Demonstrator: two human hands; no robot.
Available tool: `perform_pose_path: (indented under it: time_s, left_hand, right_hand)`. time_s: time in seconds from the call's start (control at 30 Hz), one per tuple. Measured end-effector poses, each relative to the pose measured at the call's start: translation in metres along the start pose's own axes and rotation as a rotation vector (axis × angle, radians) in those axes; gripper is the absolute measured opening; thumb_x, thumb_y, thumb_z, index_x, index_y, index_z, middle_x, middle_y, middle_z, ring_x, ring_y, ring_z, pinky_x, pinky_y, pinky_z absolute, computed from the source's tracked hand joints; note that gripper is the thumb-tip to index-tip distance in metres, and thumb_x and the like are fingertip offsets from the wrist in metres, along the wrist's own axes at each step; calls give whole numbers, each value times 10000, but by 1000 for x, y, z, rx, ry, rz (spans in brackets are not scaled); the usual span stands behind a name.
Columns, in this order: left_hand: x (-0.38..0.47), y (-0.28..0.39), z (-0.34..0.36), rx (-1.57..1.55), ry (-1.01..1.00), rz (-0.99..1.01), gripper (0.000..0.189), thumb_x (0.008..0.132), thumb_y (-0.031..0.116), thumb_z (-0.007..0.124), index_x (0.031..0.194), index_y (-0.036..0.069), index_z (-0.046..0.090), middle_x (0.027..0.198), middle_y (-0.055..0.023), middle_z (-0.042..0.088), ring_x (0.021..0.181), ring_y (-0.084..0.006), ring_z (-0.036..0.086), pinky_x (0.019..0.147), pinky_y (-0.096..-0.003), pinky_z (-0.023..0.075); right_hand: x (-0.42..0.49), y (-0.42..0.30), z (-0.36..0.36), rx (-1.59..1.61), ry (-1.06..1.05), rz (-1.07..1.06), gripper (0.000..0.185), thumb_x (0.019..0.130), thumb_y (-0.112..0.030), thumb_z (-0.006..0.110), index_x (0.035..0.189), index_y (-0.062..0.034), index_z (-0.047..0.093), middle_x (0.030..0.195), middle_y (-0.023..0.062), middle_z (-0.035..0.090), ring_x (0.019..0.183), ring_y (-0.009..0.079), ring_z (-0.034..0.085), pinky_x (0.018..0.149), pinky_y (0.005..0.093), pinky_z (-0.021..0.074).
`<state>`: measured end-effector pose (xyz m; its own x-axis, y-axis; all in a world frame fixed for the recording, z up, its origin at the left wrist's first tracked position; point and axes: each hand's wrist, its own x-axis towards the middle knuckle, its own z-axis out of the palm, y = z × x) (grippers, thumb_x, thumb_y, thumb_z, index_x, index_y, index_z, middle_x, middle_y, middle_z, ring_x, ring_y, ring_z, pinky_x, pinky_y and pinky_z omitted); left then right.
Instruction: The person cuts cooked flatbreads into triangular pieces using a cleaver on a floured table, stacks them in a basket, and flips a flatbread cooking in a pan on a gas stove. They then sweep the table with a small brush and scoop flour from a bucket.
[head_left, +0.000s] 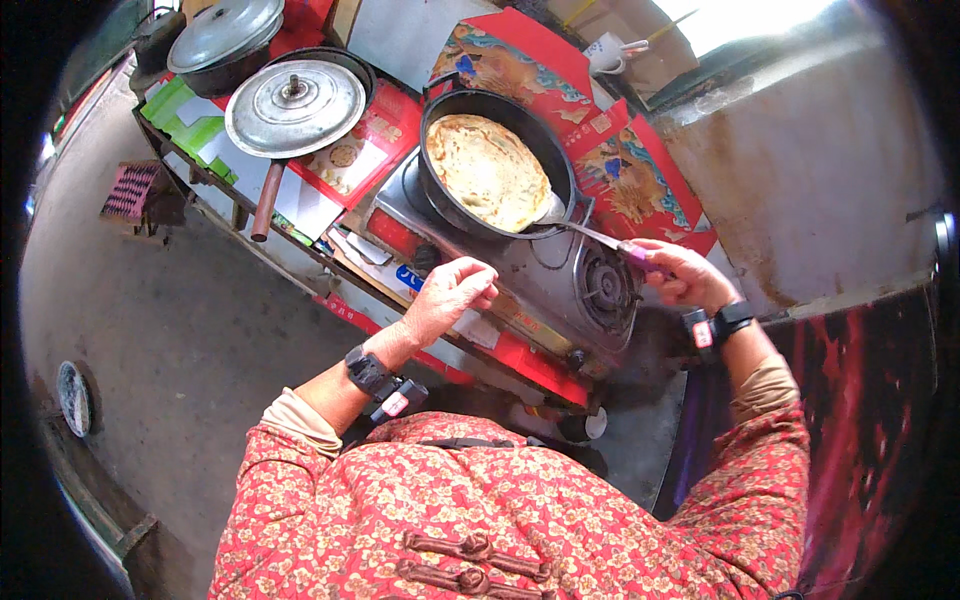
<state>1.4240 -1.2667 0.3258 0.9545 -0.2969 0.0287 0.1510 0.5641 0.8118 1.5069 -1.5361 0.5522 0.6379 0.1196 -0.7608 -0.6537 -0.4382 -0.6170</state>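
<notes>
My right hand (686, 274) grips the purple handle of a metal spatula (592, 234). The spatula's blade reaches over the near rim of a deep black pan (559, 154) and meets the edge of a flatbread (487, 172), partly hidden there. Lightly browned patches mark the flatbread, which covers much of the pan's bottom. Beneath the pan is a two-burner gas stove (502, 277), whose right burner (606, 291) is uncovered. My left hand (454, 292) hovers above the stove's front edge, fingers curled together, with nothing visible in it.
Left of the stove, a metal lid (296, 105) rests on a pan with a brown handle (268, 202); another lidded pot (225, 45) stands behind. Red printed cardboard (622, 172) lines the back. A white mug (606, 54) sits near the window. A small stool (139, 195) is on the floor.
</notes>
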Motion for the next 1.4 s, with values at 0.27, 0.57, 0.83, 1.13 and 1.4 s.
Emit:
perform_pose_path:
  time_s: [0.27, 0.57, 0.83, 1.13, 1.4]
  left_hand:
    - [55, -34, 71, -15, 96, -385, 565, 869, 520, 481, 1170, 44, 450, 1064, -116, 564, 942, -213, 563, 800, -336, 465]
    - [91, -56, 106, -230, 58, -320, 346, 895, 497, 445, 1027, 180, 483, 810, 17, 587, 707, -108, 588, 667, -330, 465]
    - [80, -71, 144, -7, 248, -201, 524, 870, 424, 540, 1266, 122, 375, 937, -19, 572, 736, -76, 583, 607, -209, 445]
    - [110, -32, 190, 24, 92, 48, 655, 830, 346, 609, 1305, 17, 301, 1115, -110, 514, 991, -162, 511, 863, -303, 418]
    - [101, -46, 193, -292, -7, 26, 653, 839, 510, 536, 1317, 174, 245, 1196, -35, 427, 1081, -183, 479, 817, -387, 483]
  right_hand:
    - [120, 79, 7, 538, -293, -140, 266, 876, -228, 542, 1136, -183, 503, 628, -16, 502, 383, 28, 299, 392, 190, 259]
    - [167, 123, 23, 693, -508, -165, 190, 855, -308, 552, 828, -120, 536, 538, -35, 481, 365, 67, 373, 390, 247, 332]
    - [166, 152, 18, 843, -525, -325, 219, 852, -266, 581, 1009, -122, 531, 578, -36, 476, 354, 58, 360, 343, 213, 298]
    - [111, 93, -25, 505, -297, -655, 186, 844, -206, 582, 983, -96, 529, 678, -28, 520, 427, 37, 410, 341, 190, 307]
    - [96, 87, 0, -657, 573, -790, 297, 797, -105, 457, 1089, -87, 507, 798, 45, 565, 735, 137, 525, 664, 284, 442]
